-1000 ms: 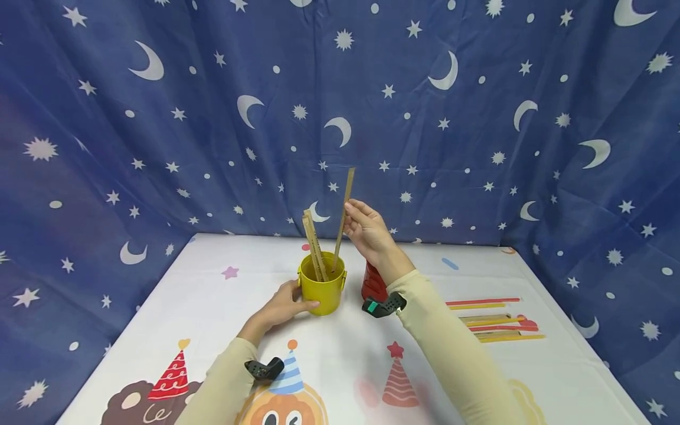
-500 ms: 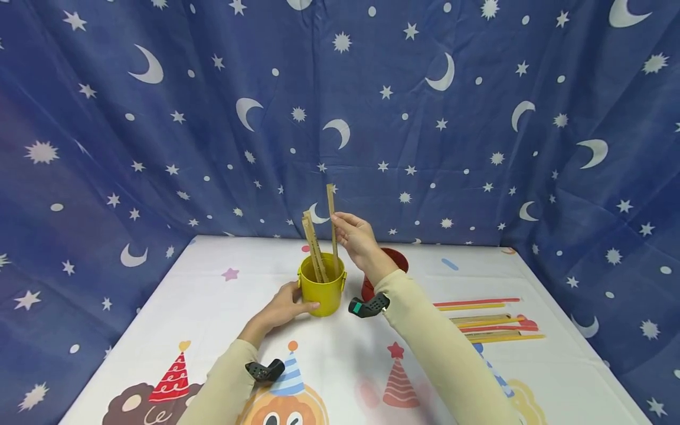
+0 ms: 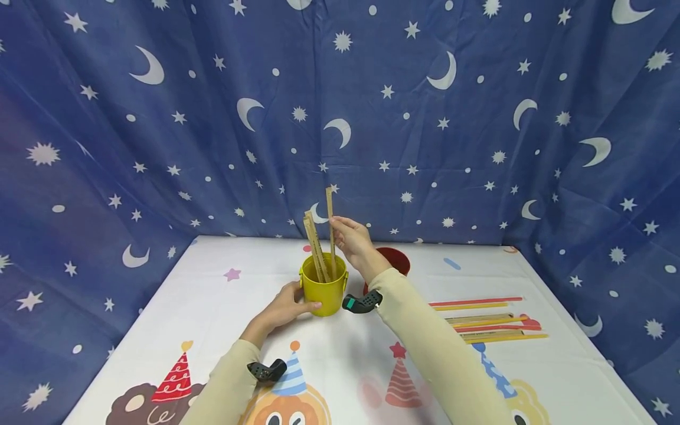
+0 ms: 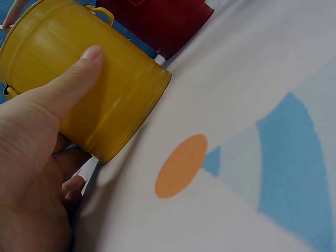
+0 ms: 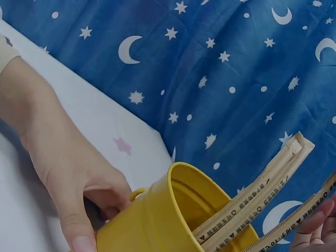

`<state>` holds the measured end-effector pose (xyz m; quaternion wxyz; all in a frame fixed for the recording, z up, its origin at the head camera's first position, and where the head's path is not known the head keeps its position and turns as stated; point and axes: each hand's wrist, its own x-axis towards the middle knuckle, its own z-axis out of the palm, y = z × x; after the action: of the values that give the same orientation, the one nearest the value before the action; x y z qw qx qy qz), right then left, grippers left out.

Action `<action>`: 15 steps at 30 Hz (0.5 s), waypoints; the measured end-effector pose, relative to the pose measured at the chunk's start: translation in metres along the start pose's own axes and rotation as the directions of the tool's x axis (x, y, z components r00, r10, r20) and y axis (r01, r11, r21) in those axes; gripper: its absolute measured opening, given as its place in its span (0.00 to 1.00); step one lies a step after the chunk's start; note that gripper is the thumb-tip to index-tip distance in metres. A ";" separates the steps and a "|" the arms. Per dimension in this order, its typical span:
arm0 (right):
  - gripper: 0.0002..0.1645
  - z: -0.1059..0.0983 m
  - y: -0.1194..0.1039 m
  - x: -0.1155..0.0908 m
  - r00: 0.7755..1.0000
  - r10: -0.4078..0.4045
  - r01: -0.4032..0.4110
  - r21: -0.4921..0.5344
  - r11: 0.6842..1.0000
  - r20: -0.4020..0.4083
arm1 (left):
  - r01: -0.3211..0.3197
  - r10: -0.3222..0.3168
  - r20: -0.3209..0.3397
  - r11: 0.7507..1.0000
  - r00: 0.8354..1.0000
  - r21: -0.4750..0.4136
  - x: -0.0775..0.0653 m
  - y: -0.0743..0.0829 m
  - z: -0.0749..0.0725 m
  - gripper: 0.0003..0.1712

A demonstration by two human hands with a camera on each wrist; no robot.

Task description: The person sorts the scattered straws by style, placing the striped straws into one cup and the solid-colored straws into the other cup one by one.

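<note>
In the head view a yellow metal bucket stands upright at mid-table. My left hand grips its left side; in the left wrist view the thumb lies along the front wall and the fingers go behind. Several paper-wrapped straws lean together inside the bucket; printing shows on their wrappers in the right wrist view. Between thumb and fingertips, my right hand pinches another paper-wrapped straw, near upright, its lower end inside the bucket.
A red bucket stands just right of the yellow one, partly hidden behind my right wrist. Several red, yellow and paper-wrapped sticks lie on the white patterned tablecloth at right. A blue star-and-moon curtain hangs behind.
My right hand has moved left and lower with the paper-wrapped straw, which now stands straighter and closer to the others in the bucket. The left hand keeps its hold.
</note>
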<state>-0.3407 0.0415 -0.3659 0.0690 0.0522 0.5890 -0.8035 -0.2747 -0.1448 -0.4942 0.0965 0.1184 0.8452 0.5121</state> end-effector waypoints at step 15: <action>0.17 -0.004 0.013 0.001 0.998 0.052 -0.054 -0.137 0.989 -0.020 | -0.028 0.028 -0.008 1.000 1.000 0.007 0.001 0.000 0.002 0.46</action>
<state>-0.3397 0.0414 -0.3793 0.0891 0.0695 0.6418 -0.7585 -0.2750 -0.1433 -0.4951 0.0854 0.1286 0.8455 0.5112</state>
